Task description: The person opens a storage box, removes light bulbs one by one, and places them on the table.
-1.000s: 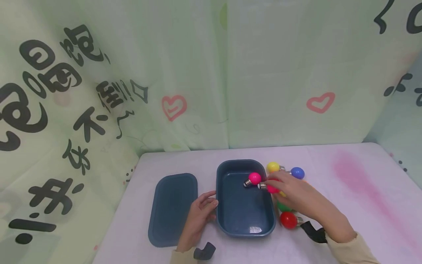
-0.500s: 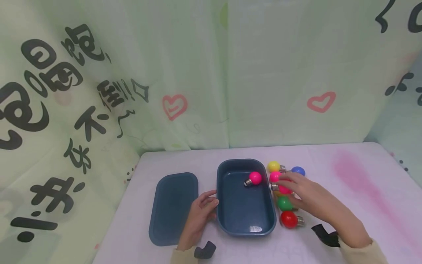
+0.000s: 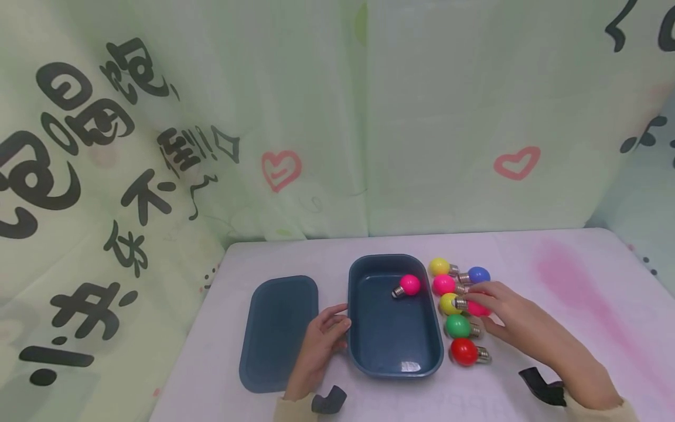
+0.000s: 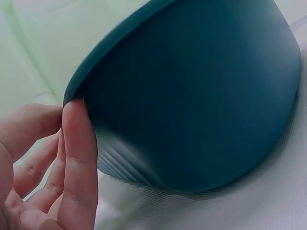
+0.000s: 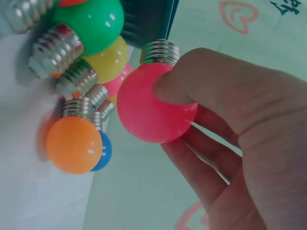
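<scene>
A pink light bulb is pinched between the thumb and fingers of my right hand, its metal screw base pointing left in the head view. It hangs just right of a yellow bulb, above the row beside the box. My left hand is at the left side of the dark blue plastic box; its thumb and fingertip grip the rim in the left wrist view. Inside the box lies another pink bulb.
Several coloured bulbs lie right of the box, among them red, green, pink, yellow and blue. An orange bulb shows in the right wrist view. Left of the box lies a flat blue lid.
My right hand has drawn back to the right, carrying the pink bulb from the box's right rim to over the row of bulbs. The left hand stays at the box.
</scene>
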A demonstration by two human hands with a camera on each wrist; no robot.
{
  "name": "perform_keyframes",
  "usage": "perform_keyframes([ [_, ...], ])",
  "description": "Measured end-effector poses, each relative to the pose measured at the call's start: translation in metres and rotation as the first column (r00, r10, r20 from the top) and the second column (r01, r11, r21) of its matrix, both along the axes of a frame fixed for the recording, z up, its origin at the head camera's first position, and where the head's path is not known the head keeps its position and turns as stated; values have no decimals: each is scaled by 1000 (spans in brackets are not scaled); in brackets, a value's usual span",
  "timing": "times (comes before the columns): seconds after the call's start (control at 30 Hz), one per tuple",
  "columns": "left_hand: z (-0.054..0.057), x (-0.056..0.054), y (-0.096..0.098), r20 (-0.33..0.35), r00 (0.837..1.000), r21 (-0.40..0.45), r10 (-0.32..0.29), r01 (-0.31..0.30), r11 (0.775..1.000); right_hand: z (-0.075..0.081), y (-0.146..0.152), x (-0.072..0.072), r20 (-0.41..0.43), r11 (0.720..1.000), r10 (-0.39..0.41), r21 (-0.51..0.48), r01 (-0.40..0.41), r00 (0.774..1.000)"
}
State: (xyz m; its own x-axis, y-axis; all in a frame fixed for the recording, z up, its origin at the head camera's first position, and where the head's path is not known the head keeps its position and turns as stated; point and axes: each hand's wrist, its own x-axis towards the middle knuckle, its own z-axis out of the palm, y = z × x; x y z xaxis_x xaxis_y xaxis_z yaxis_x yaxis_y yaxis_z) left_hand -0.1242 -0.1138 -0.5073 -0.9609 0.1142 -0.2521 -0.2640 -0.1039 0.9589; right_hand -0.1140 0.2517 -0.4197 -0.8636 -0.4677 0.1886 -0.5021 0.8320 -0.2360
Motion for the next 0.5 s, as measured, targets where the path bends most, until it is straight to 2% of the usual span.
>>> perform_keyframes([
  [0.5, 0, 0, 0, -6, 1000, 2, -3, 3, 1000, -16, 18, 6, 62, 995, -95, 31, 93, 994],
])
